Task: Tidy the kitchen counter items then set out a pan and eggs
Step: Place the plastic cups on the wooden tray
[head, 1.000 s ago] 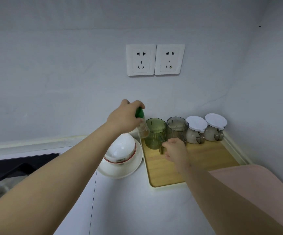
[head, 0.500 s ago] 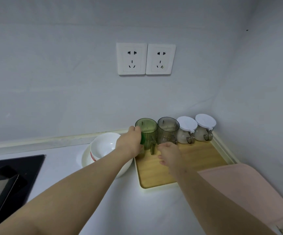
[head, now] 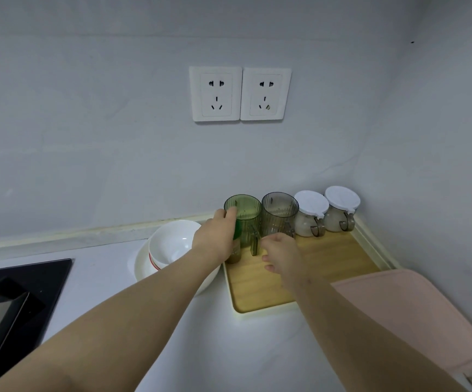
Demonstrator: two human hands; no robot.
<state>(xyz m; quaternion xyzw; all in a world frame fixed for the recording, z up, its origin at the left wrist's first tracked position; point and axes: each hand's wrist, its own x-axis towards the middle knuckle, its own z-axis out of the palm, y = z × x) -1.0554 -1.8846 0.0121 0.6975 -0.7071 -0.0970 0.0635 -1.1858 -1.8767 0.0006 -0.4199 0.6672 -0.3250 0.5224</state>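
Observation:
My left hand [head: 215, 240] grips a small bottle with a green cap [head: 237, 251], which stands at the back left corner of the wooden tray [head: 331, 258], in front of the green ribbed cup [head: 244, 212]. My right hand [head: 281, 254] hovers over the tray with relaxed fingers, just right of the green cup's handle [head: 254, 246], holding nothing. A grey ribbed cup [head: 280, 215] stands beside the green one. No pan or eggs are in view.
Two white-lidded jars [head: 326, 210] stand in the tray's back right corner. Stacked white bowls [head: 172, 244] on a plate sit left of the tray. A black cooktop [head: 16, 290] lies far left, a pink mat [head: 413, 315] at the right. Wall sockets [head: 240, 93] are above.
My left hand has brought the green-capped bottle down from above the bowls onto the tray by the green cup. My right hand has stayed near the cup's handle.

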